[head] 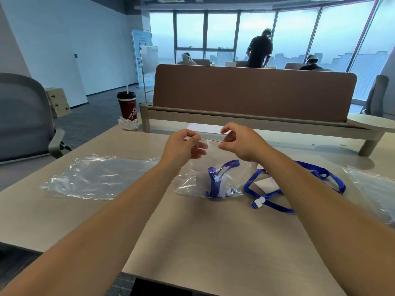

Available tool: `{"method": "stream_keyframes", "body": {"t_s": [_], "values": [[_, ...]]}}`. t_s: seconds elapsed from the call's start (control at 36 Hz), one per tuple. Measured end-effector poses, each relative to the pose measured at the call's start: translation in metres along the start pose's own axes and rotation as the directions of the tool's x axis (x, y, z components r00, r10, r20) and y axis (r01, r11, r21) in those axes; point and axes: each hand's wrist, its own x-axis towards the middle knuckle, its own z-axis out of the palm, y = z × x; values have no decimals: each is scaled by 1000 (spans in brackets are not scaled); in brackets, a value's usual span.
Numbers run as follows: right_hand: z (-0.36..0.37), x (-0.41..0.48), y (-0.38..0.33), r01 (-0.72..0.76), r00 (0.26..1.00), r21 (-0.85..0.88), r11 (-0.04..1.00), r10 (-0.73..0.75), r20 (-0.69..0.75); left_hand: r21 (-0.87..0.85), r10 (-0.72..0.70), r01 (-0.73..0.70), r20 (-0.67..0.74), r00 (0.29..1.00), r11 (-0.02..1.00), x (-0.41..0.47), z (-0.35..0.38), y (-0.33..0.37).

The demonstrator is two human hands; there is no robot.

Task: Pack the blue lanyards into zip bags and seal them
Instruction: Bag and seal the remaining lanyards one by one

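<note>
While left hand [182, 146] and right hand [239, 142] each pinch a top corner, the zip bag [192, 182] hangs over the table [192, 242] middle, nearer its far edge, a blue lanyard [213, 182] inside. Red seal strip [210, 139] runs left–right between the pinches, equally near both hands; sealing looks unfinished.

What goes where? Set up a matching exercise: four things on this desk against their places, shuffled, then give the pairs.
1 filled zip bag
2 loose lanyard
3 empty zip bag
4 red cup

a flat on the table, left of both arms
b pinched between left hand and right hand
c near the far left corner
d lying by the right forearm

Pairs: 1-b, 2-d, 3-a, 4-c
</note>
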Motion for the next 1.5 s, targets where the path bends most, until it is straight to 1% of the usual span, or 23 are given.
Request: {"method": "stream_keyframes", "body": {"t_s": [0.19, 0.36, 0.61, 0.81, 0.89, 1.11, 1.31, 1.44, 1.5], "values": [[14, 8, -13, 37, 999, 6, 999, -37, -19, -7, 14, -14, 27, 1000, 1000, -4, 8, -6], [18, 10, -17, 26, 999, 57, 998, -24, -40, -23, -41, 42, 37, 998, 999, -4, 5, -10], [29, 15, -15, -6, 999, 45, 999, 7, -34, -80, -81, 83, 29, 996, 993, -2, 4, -14], [29, 16, -14, 21, 1000, 20, 1000, -21, -8, -69, -66, 69, 36, 997, 995, -3, 5, -15], [30, 16, -13, 22, 1000, 35, 999, -22, -5, -69, -49, 52, 37, 998, 996, -3, 4, -14], [30, 15, -16, 52, 997, 40, 998, -54, 57, 123, -9, 17, -60, 998, 992, 2, 5, -19], [29, 18, -18, 62, 996, 42, 997, -65, 65, 198, 38, -28, -43, 998, 980, -2, 5, -13], [27, 18, -20, 73, 995, 47, 996, -76, 62, 263, 74, -56, -58, 996, 963, 0, 6, -11], [24, 19, -20, 71, 995, 50, 996, -74, 62, 254, 98, -77, -71, 993, 964, 0, 5, -10]]}}
